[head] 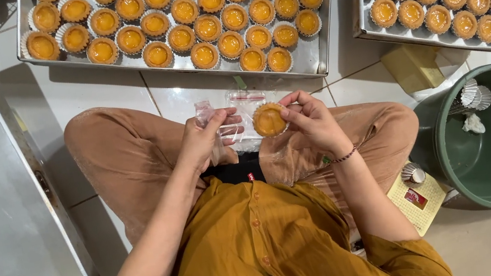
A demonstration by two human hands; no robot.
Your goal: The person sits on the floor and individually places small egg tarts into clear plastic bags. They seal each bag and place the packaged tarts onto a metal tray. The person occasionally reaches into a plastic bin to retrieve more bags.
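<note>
Bagging step, by the look of it: your right hand (312,122) pinches one egg tart (269,120) by the rim, above your lap. Left hand (203,139) fingers closed on a clear plastic bag (240,114), touching the tart. Next imo: spread bag mouth, keep tart level. Trays (312,62) just ahead.

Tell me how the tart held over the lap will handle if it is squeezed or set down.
The tart, pinched at its rim by the right hand, looks crumbly; a squeeze would probably crack the crust. Its glossy orange filling seems soft, so pressure on top may dent it. Its flat base should sit steady, unlikely to roll.
</note>
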